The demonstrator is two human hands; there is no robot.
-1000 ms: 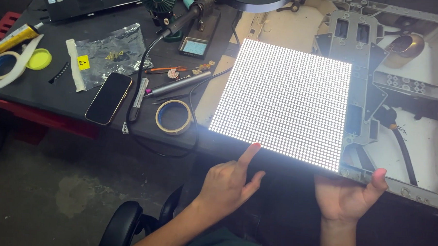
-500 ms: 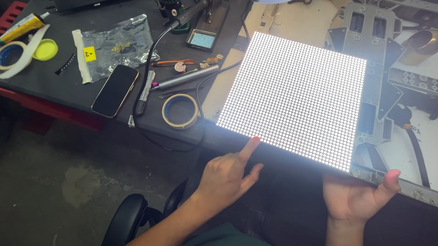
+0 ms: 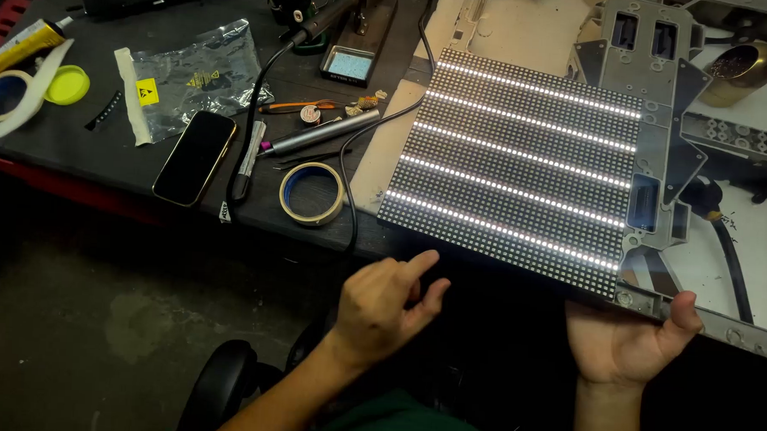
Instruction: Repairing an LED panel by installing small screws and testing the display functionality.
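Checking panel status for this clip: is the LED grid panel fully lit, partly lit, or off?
Partly lit. The LED panel shows several bright white horizontal lines with dark rows of dots between them. The right hand holds its near edge; the left hand points near it.

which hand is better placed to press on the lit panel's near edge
Left. The left hand hovers free just off the LED panel, index finger pointing at its near edge, while the right hand is busy gripping the metal frame from underneath.

Quick tally: 1 LED panel, five lit rows on it. 2 tape rolls, one by the phone, one far left. 1 phone. 1 yellow lid. 1 brass cup. 2 hands: left hand, right hand.
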